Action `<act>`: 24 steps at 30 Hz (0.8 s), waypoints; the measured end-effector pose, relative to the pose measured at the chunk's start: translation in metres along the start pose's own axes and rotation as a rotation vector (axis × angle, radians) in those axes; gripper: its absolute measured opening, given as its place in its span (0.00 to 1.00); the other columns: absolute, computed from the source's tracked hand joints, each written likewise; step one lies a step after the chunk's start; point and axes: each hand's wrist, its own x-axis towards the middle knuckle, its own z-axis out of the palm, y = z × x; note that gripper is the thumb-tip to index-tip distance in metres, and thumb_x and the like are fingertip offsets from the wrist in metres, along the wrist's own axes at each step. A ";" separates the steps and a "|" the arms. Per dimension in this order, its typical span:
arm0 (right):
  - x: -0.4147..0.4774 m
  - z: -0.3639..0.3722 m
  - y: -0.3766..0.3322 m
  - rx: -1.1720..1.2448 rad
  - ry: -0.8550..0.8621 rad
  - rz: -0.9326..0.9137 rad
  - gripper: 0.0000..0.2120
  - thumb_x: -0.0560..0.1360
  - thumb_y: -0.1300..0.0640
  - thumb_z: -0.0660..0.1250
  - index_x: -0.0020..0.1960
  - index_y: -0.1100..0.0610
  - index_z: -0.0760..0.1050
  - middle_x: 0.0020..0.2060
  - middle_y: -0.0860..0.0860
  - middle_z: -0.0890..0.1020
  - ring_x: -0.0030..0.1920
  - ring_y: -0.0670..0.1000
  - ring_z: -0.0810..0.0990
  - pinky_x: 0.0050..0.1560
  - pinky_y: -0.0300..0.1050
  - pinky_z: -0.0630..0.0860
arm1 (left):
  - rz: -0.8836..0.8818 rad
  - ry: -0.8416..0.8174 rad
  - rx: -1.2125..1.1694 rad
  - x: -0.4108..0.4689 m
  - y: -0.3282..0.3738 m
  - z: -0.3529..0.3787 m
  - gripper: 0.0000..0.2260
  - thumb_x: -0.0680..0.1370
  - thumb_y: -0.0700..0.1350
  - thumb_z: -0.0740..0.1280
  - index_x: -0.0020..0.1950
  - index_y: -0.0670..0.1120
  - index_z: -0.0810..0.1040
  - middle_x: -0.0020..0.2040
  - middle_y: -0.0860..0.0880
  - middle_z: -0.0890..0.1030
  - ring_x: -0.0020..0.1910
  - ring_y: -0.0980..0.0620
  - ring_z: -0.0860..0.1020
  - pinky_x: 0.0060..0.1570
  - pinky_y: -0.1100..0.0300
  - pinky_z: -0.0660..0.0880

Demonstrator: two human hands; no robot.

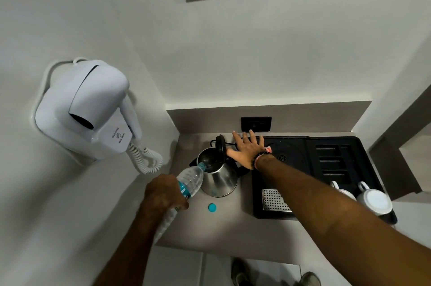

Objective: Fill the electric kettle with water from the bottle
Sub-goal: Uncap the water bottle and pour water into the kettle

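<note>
Left hand gripped the bottle, long axis tilted toward the worktop's back edge, mouth over the open kettle; right hand, spread, steadied its lid.

white hair dryer on wall; two cups on black tray.

Left hand tipping bottle into open kettle, right hand flat

Place: hotel room tea corner.
Left wall: mounted hair dryer with coiled cord.
Table: black welcome tray, upturned cups at right.
Far wall: socket.
</note>
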 end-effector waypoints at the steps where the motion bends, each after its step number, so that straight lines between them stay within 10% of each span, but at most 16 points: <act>1: 0.000 0.000 0.000 0.004 -0.002 -0.001 0.56 0.61 0.19 0.35 0.82 0.47 0.40 0.83 0.58 0.48 0.81 0.61 0.39 0.77 0.69 0.39 | -0.003 0.004 -0.003 -0.001 0.000 0.000 0.35 0.61 0.60 0.81 0.62 0.48 0.75 0.55 0.49 0.81 0.53 0.50 0.80 0.51 0.57 0.76; 24: -0.001 0.000 0.000 0.019 -0.006 -0.003 0.56 0.61 0.20 0.36 0.82 0.47 0.41 0.83 0.58 0.49 0.81 0.61 0.40 0.78 0.68 0.39 | 0.006 0.008 -0.066 -0.004 -0.007 0.001 0.36 0.60 0.61 0.81 0.62 0.48 0.75 0.56 0.49 0.82 0.52 0.50 0.80 0.52 0.56 0.78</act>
